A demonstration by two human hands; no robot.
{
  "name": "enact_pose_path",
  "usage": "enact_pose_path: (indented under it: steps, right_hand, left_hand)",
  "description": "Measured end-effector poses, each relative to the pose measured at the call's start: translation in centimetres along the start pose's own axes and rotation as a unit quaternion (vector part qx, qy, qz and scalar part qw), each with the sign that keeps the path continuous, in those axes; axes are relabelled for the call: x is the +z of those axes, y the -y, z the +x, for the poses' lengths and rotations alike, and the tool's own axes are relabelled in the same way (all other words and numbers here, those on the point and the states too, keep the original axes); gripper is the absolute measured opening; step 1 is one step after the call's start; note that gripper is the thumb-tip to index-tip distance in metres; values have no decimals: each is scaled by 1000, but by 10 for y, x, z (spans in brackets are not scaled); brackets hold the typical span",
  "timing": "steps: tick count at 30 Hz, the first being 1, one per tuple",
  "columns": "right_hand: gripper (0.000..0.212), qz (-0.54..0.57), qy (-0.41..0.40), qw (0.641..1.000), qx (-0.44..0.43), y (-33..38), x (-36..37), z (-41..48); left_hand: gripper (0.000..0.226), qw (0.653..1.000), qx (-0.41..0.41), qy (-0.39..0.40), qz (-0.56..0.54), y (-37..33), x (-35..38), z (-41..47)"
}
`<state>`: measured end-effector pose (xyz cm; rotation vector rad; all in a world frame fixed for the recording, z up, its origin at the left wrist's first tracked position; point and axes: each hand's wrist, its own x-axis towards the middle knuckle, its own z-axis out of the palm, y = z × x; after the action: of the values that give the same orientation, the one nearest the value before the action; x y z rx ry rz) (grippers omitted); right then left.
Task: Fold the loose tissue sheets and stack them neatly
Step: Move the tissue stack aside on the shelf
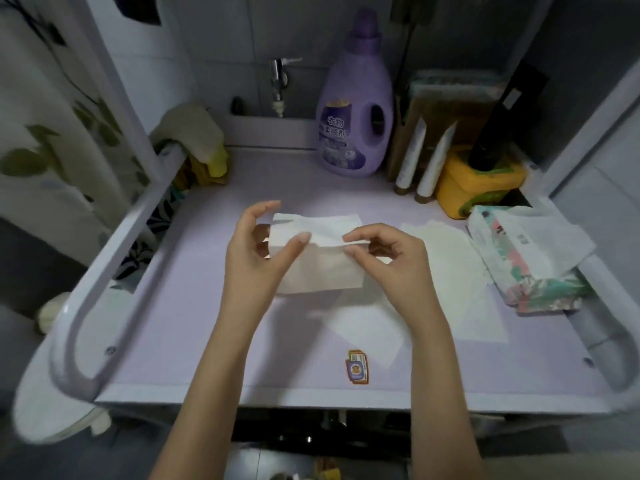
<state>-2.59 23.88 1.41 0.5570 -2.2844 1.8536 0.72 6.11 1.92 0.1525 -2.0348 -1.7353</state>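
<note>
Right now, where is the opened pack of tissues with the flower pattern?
In the head view, the tissue pack lies at the right edge of the purple surface, in front of the yellow box and right of the loose sheets.

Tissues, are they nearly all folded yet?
Not yet. No folded stack shows on the table. The left hand and right hand pinch one tissue, mid-fold. A flat sheet and a second sheet lie loose nearby, so those need folding, then everything needs stacking.
</note>
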Motion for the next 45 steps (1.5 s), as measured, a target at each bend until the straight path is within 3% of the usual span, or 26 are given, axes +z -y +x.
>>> enact_pose_path:
  steps: [3, 6, 10, 14, 19, 24, 30, 34, 37, 45]
  right_hand:
    - [11, -6, -13, 999, -36, 2, 9, 7]
    - [12, -31, -13, 998, -56, 3, 16, 11]
    - [5, -14, 2, 998, -53, 3, 20, 16]
    - [16, 37, 23, 998, -38, 4, 24, 20]
    - [13, 74, -31, 997, -22, 5, 29, 25]
    - [22, 98, -94, 990, 40, 7, 34, 33]
    - [23, 53, 35, 978, 200, -13, 33, 37]
    - [36, 6, 1, 975, 223, -30, 41, 40]
    - [40, -23, -9, 975, 221, -36, 49, 40]
    - [42, -61, 68, 970, 224, -45, 42, 36]
  left_hand:
    - [31, 996, 30, 39, 67, 6, -16, 2]
    - [18, 992, 32, 17, 123, 10, -28, 4]
    - [8, 999, 12, 31, 31, 8, -36, 8]
    - [7, 998, 14, 65, -19, 3, -35, 7]
    - [10, 998, 9, 56, -24, -1, -30, 11]
    - [20, 993, -47, 100, -44, -1, -28, 14]
    - [15, 991, -121, 3, -49, 21, -25, 23]
    - [3, 990, -138, -31, -5, 43, -26, 29]
    - [6, 987, -150, -61, 9, 57, -25, 31]
    - [14, 985, -146, -87, 40, 66, -28, 34]
